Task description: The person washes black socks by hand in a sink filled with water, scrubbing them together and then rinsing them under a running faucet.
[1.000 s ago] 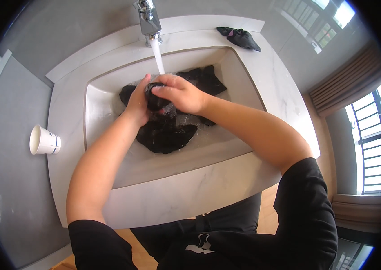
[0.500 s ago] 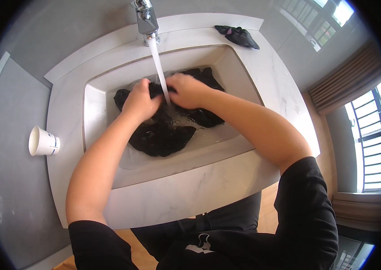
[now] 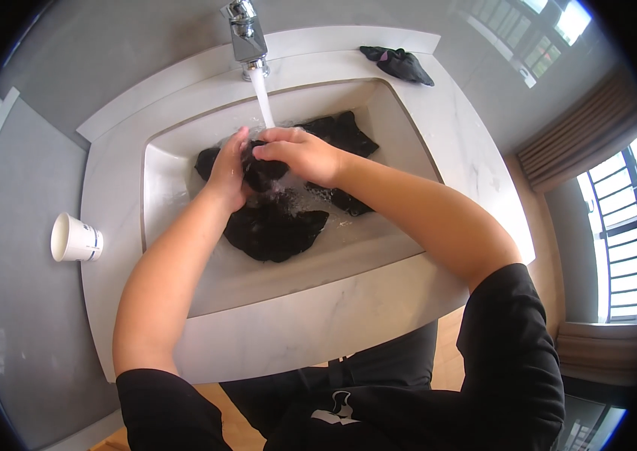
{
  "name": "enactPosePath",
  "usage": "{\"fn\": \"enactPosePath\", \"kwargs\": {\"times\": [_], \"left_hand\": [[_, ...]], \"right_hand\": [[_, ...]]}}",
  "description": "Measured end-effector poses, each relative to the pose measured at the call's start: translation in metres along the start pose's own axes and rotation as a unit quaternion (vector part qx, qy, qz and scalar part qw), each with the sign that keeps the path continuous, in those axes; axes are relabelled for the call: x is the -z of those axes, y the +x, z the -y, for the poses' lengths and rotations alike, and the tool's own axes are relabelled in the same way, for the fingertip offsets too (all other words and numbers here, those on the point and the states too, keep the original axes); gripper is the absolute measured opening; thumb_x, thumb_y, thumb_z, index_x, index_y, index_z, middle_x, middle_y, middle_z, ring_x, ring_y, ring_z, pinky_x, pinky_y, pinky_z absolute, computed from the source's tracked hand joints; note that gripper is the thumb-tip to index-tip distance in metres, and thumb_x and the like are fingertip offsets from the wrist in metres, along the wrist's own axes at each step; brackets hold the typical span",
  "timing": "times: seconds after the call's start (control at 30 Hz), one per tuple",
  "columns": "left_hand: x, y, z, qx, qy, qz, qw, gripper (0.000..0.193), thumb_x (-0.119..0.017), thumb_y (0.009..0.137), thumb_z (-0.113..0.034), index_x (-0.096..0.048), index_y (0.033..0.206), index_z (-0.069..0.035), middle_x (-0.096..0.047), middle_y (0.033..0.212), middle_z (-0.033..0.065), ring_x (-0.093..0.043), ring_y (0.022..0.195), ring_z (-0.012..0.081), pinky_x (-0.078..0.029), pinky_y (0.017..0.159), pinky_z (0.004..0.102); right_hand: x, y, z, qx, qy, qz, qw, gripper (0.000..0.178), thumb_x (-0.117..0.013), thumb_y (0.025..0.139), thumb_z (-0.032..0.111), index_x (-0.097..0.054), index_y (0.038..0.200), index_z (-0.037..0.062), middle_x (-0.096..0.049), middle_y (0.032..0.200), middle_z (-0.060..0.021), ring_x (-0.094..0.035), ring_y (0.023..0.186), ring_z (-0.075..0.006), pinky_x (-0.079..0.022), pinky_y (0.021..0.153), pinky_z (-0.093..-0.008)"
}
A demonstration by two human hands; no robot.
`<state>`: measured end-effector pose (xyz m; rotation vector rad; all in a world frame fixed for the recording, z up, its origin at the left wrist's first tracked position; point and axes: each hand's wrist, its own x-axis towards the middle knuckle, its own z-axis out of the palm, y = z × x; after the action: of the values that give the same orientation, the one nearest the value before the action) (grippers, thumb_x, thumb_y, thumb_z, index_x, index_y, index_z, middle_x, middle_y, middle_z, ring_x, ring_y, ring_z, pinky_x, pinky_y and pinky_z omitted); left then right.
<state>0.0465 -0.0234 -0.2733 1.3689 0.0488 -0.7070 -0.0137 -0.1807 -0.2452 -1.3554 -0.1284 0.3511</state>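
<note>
Black wet cloth (image 3: 276, 236) lies spread in the water of the sink, and part of it is bunched up between my two hands under the running tap. My left hand (image 3: 226, 171) presses on the bunch from the left, its fingers fairly straight. From the right, my right hand (image 3: 306, 156) curls its fingers and thumb over the same cloth. Water from the chrome tap (image 3: 248, 37) falls onto the hands and splashes. More black fabric (image 3: 341, 134) floats behind and to the right of my right hand. The kind of garment cannot be made out.
The sink (image 3: 164, 184) is set in a pale marbled counter (image 3: 333, 319). A small crumpled dark cloth (image 3: 401, 65) lies at the back right corner. On the left edge stands a white paper cup (image 3: 76, 238), close to the grey wall panel.
My hands have come closer around the bunched cloth, with the right hand turned over its top. The water stream now strikes the hands and splashes more.
</note>
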Motion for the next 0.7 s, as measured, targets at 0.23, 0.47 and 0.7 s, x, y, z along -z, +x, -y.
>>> {"fn": "enactPosePath", "kwargs": {"times": [0.23,0.47,0.7], "left_hand": [[-0.009,0.012,0.009,0.006,-0.07,-0.017,0.997,0.05,-0.047,0.091,-0.058,-0.063,0.097,-0.012,-0.063,0.084,0.0052,-0.058,0.069,0.0208,-0.044,0.052,0.034],[0.007,0.018,0.014,-0.259,0.407,-0.096,0.87,0.053,-0.07,0.08,-0.043,-0.056,0.108,0.0,-0.066,0.097,0.0172,-0.065,0.094,0.0301,-0.052,0.075,0.0401],[0.007,0.001,0.008,-0.12,0.676,0.074,0.723,0.037,-0.067,0.079,-0.023,-0.062,0.111,-0.004,-0.065,0.112,0.0202,-0.063,0.106,0.0339,-0.05,0.088,0.0402]], "right_hand": [[0.02,0.013,-0.031,0.137,-0.595,-0.153,0.777,0.034,-0.055,0.092,0.032,-0.064,0.107,0.0035,-0.065,0.109,-0.0189,-0.058,0.106,-0.0387,-0.047,0.09,-0.0501],[0.045,0.015,-0.042,-0.001,-0.619,-0.183,0.764,0.034,-0.058,0.089,0.029,-0.061,0.113,0.005,-0.063,0.113,-0.0213,-0.06,0.108,-0.04,-0.05,0.09,-0.0468],[0.017,0.005,-0.033,-0.098,-0.603,0.094,0.786,0.026,-0.056,0.084,0.02,-0.064,0.103,0.004,-0.066,0.103,-0.0231,-0.061,0.101,-0.0397,-0.049,0.087,-0.045]]}}
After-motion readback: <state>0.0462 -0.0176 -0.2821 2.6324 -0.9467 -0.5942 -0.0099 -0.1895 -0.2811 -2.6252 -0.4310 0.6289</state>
